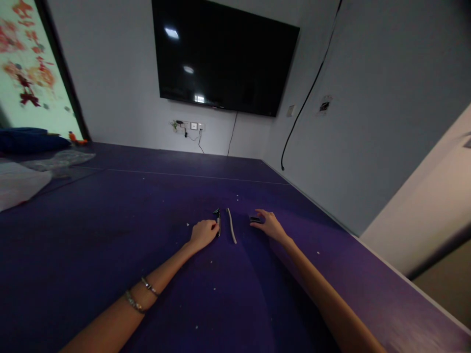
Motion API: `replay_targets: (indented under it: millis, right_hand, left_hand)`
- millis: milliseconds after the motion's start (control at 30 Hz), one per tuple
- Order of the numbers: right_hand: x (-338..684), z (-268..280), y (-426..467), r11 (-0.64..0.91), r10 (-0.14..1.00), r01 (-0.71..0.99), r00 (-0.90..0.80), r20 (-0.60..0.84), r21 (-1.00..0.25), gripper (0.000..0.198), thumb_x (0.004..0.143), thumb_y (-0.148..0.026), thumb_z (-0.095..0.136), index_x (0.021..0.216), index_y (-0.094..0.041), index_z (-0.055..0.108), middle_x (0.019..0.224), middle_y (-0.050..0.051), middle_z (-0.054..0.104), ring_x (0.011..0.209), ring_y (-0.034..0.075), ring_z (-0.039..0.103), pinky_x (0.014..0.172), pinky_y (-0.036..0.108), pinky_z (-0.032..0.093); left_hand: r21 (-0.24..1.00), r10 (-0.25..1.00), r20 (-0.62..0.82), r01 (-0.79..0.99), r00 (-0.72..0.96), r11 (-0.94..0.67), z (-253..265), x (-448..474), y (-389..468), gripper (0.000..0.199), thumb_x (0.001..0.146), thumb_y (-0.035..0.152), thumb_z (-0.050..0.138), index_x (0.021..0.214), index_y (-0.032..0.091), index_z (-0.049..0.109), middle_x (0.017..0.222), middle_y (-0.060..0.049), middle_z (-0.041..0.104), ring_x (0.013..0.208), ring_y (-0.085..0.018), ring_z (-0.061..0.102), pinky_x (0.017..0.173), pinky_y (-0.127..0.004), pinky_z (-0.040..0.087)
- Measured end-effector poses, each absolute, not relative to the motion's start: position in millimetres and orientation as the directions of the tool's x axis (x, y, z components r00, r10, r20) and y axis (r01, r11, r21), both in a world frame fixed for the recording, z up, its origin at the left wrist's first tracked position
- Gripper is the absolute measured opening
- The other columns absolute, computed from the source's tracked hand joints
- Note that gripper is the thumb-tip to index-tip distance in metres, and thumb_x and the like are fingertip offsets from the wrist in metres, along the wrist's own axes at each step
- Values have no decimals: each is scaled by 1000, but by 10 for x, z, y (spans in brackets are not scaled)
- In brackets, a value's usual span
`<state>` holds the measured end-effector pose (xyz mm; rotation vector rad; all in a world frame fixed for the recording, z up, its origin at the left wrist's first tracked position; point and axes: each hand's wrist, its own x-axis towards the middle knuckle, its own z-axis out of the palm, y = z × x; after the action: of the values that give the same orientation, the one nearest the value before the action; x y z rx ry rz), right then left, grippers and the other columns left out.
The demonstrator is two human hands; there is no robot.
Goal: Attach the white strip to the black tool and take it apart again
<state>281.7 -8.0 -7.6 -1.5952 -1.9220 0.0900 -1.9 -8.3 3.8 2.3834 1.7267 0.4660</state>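
My left hand (203, 234) is closed on a slim dark razor (219, 217) with a short crosswise head at its far end. To its right, a thin, pale, slightly curved strip (231, 226) lies on the purple surface, touched by neither hand. My right hand (271, 226) curls its thumb and fingers around a small dark rectangular piece (254, 219), whose kind I cannot make out. Two bracelets (135, 301) circle my left wrist and forearm.
Small white scraps dot the purple surface (165, 284). Clear plastic bags (22, 184) and a dark blue bundle (33, 140) lie at far left. Beyond are a wall-mounted television (224, 59), sockets (194, 126) and a hanging black cable (307, 95).
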Motion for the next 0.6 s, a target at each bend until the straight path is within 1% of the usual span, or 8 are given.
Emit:
replay_targets:
  millis: [167, 267, 400, 600]
  right_hand:
    - [2454, -57, -34, 267, 911, 869, -87, 402, -417, 61, 66, -52, 65, 118, -22, 54, 100, 8, 63, 97, 24, 54, 81, 35, 44]
    - [2350, -58, -1, 261, 918, 877, -96, 384, -404, 61, 66, -52, 66, 118, -22, 54, 100, 9, 63, 97, 25, 54, 81, 35, 44]
    - [2303, -74, 35, 257, 923, 881, -103, 370, -396, 61, 65, -52, 65, 118, -22, 54, 102, 9, 63, 97, 25, 55, 81, 37, 44]
    - [2358, -93, 58, 293, 917, 864, -133, 375, -410, 63, 64, -50, 68, 118, -22, 54, 106, 10, 61, 99, 25, 55, 84, 37, 42]
  left_hand:
    - [299, 935, 181, 889, 304, -347, 4, -21, -66, 38, 88, 38, 32, 81, 21, 66, 82, -5, 67, 77, -18, 61, 63, -26, 37]
    - [301, 943, 167, 895, 289, -328, -1, -14, -71, 40, 88, 40, 31, 82, 22, 67, 84, -6, 67, 78, -19, 61, 65, -27, 39]
    - [307, 949, 151, 899, 277, -311, 9, -3, -85, 40, 88, 40, 32, 84, 22, 67, 87, -6, 68, 81, -19, 61, 67, -27, 39]
    - [301, 940, 173, 893, 293, -334, 5, -13, -83, 40, 88, 39, 31, 83, 22, 67, 85, -6, 68, 79, -20, 62, 66, -28, 39]
